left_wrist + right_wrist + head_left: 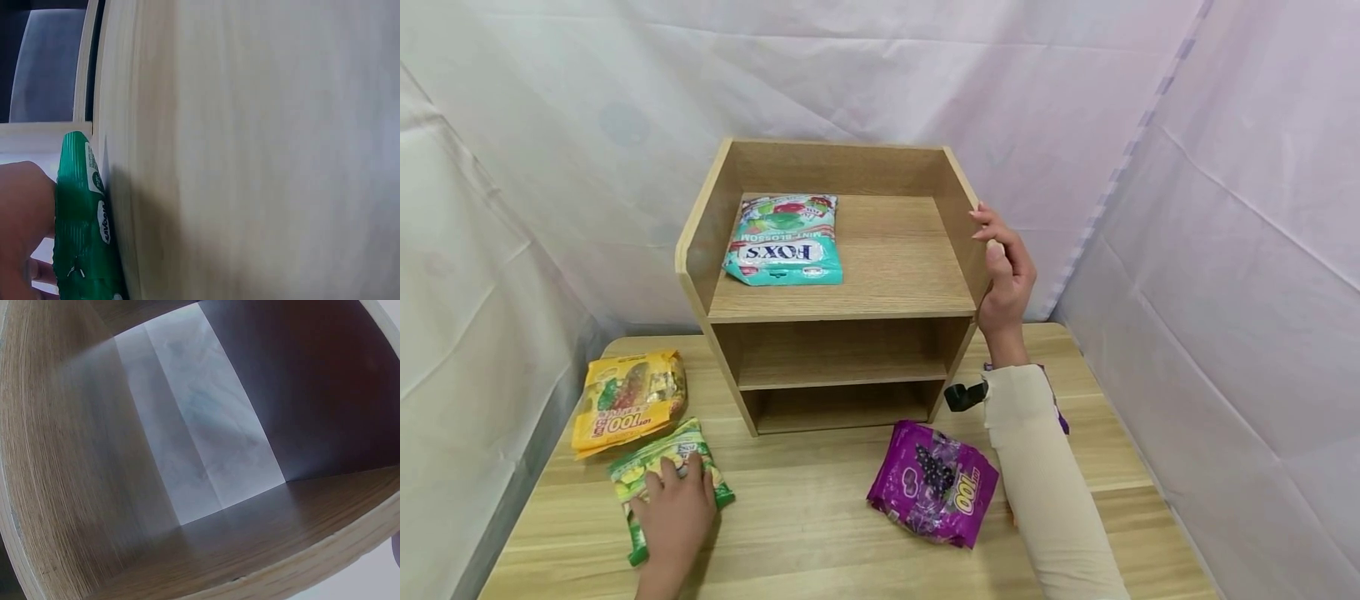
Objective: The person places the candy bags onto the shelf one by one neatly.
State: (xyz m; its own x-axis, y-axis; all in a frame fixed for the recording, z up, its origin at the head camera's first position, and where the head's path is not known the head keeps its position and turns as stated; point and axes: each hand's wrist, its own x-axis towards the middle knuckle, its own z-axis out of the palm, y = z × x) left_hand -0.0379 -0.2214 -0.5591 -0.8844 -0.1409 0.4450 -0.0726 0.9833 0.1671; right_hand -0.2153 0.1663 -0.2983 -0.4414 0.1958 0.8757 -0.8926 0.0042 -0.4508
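Observation:
My left hand [677,512] lies over a green candy bag [638,477] at the table's front left, its fingers bent onto the wrapper. In the left wrist view, the left hand [22,228] grips the green bag [84,219], whose crimped end stands up from the wood. My right hand [1009,279] touches the outside of the wooden shelf's right side panel [958,225], with fingertips near its top edge and the thumb apart. A teal bag of Fox's candy [784,242] lies on the left of the shelf's top board [895,258].
A yellow candy bag [628,400] lies behind the green one. In front of the shelf at right is a purple grape candy bag [934,483]. Another purple wrapper [1060,417] shows partly behind the right sleeve [1052,483]. White sheets [850,75] hang around the table [790,517].

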